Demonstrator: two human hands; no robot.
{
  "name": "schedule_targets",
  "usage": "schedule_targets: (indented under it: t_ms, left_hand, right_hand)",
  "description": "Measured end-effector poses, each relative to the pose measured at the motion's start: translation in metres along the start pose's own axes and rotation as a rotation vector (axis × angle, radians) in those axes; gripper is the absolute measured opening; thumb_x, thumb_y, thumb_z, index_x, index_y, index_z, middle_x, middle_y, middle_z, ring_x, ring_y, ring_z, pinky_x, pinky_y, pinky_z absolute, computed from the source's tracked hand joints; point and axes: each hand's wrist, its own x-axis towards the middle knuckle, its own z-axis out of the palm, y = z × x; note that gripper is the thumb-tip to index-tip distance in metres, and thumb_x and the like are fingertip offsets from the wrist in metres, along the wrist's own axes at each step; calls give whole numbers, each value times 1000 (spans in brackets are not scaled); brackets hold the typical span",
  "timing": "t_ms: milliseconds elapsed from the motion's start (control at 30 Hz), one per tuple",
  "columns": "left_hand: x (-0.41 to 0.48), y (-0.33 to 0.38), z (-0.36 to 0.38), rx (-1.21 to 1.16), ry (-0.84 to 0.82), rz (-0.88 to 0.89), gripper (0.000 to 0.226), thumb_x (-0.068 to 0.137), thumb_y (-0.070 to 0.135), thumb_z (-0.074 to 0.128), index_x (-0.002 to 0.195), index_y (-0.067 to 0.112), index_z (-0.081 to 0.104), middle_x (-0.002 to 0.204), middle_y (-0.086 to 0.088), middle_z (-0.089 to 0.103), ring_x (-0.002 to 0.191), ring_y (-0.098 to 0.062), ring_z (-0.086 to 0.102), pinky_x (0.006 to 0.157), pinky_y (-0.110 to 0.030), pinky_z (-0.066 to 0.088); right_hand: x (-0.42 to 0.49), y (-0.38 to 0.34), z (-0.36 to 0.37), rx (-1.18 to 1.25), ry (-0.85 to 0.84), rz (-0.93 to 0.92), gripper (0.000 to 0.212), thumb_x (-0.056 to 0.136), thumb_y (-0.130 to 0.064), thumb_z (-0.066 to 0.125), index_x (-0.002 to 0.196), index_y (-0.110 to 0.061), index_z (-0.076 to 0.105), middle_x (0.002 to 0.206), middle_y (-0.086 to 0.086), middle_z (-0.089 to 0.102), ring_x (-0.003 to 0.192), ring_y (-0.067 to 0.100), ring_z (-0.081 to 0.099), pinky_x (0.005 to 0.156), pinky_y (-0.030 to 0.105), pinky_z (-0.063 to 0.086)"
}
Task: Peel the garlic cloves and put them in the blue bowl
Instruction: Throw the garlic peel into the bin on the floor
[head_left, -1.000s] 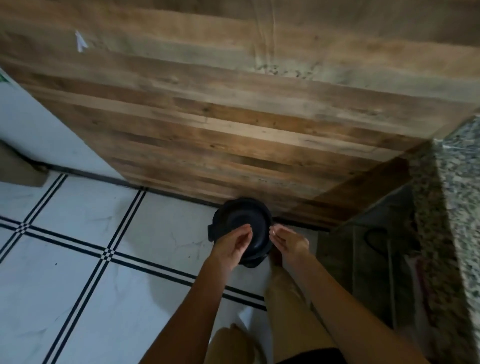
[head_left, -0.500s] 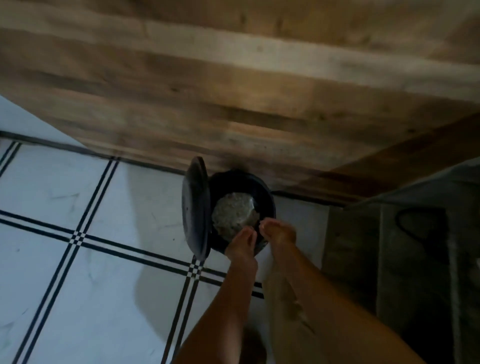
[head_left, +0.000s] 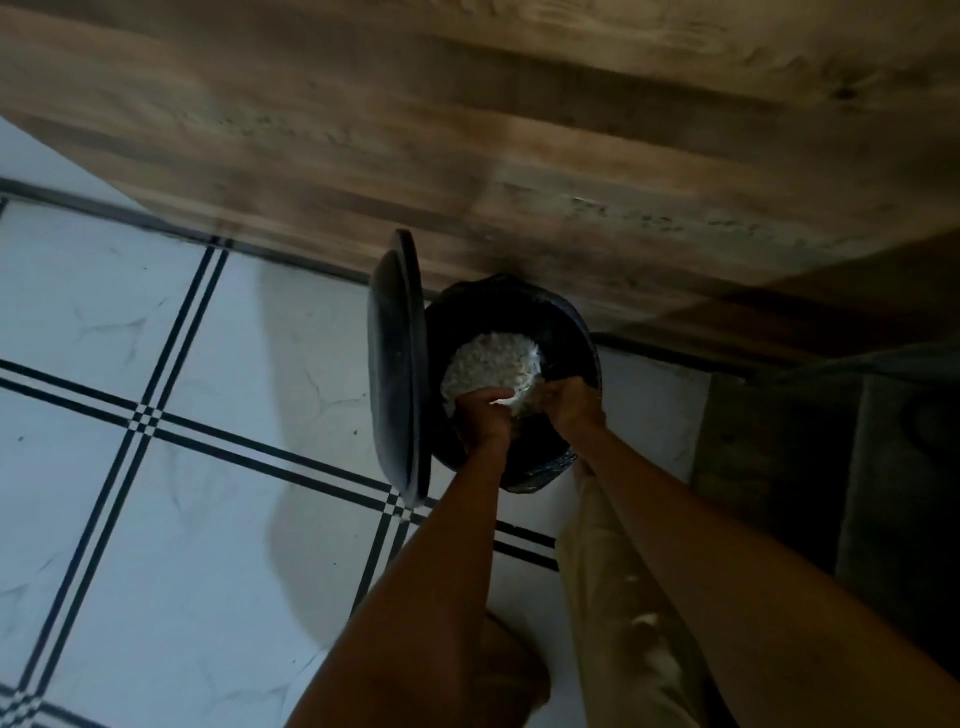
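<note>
Pale peel (head_left: 508, 400) between fingers (head_left: 557, 394), over bin (head_left: 519, 306)

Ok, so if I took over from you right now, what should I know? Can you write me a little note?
Left hand and right hand: fingers curled, close together over the open black bin, a pale scrap between them; which hand grips it is unclear.
Bin: lid stands up on the left, a pale heap lies inside.
Blue bowl and garlic cloves: not in view.
Done: cannot tell how much is peeled.
Left: probably drop the scrap, then return to the garlic.
</note>
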Motion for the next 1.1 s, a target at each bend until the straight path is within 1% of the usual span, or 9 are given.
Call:
schedule_targets:
  t_ms: [67, 200, 333, 533, 633, 733, 800, 900, 1100]
  left_hand:
    - [-2, 6, -2, 90, -27, 33, 23, 78, -17, 52, 78, -4, 71, 100, -17, 66, 90, -33, 61, 80, -33, 51]
    - [-5, 16, -5, 60, -13, 108, 32, 75, -17, 51, 62, 3, 71, 70, -12, 68, 72, -31, 60, 73, -30, 46]
    - [-30, 27, -15, 354, -179, 176, 34, 83, -16, 44, 102, -3, 68, 117, -19, 63, 111, -31, 56, 81, -14, 41]
    - [-125, 84, -48, 436, -354, 316, 30, 90, 2, 52, 118, 3, 61, 123, -14, 60, 114, -27, 55, 97, -28, 42]
    - [-188, 127, -72, 495, -416, 443, 28, 89, 6, 53, 115, 6, 63, 115, -14, 64, 106, -27, 59, 93, -34, 47]
    - [-258, 171, -80, 550, -523, 546, 23, 88, 2, 55, 110, 3, 64, 104, -15, 67, 92, -26, 64, 84, -35, 51]
    - [-314, 198, -72, 603, -614, 623, 23, 87, -2, 54, 108, 1, 64, 96, -14, 67, 77, -20, 63, 70, -25, 50]
    - [-398, 223, -47, 678, -760, 727, 22, 88, -3, 52, 107, -3, 63, 89, -13, 63, 62, -8, 53, 51, -12, 40]
    - [-556, 189, -14, 683, -1045, 874, 19, 88, 1, 53, 104, 2, 65, 75, 0, 61, 62, -6, 53, 55, -19, 41]
  right_hand:
    - [1, -3, 6, 18, 87, 41, 19, 90, -15, 56, 101, -9, 69, 108, 16, 63, 99, 37, 59, 87, 42, 49]
    - [-6, -11, 6, -69, 203, 92, 25, 82, -31, 64, 93, -10, 71, 99, 15, 67, 88, 35, 64, 77, 43, 54]
    - [-21, -20, 1, -100, 46, 0, 36, 95, -6, 39, 127, -11, 55, 134, 17, 48, 119, 36, 47, 98, 36, 40]
    - [-135, -60, -49, 404, -27, 243, 33, 93, -11, 49, 123, 3, 52, 127, 13, 53, 118, 30, 50, 84, 33, 45]
    - [-233, -78, -93, 597, -14, 180, 30, 96, -9, 42, 123, 0, 52, 131, 14, 51, 101, 24, 52, 77, 28, 42]
    - [-321, -85, -140, 753, 121, 39, 25, 92, -1, 47, 114, 5, 57, 125, 21, 55, 68, 12, 50, 51, 14, 40]
    - [-373, -85, -172, 827, 211, -29, 28, 89, 1, 50, 114, 10, 56, 116, 25, 59, 62, 10, 48, 44, 9, 39]
    - [-429, -71, -219, 879, 350, -61, 24, 90, -6, 51, 110, -1, 62, 96, 14, 64, 65, 12, 55, 49, 14, 42]
    - [-556, 16, -273, 948, 710, -202, 14, 91, -10, 49, 93, -14, 62, 79, 1, 59, 61, 7, 50, 49, 12, 39]
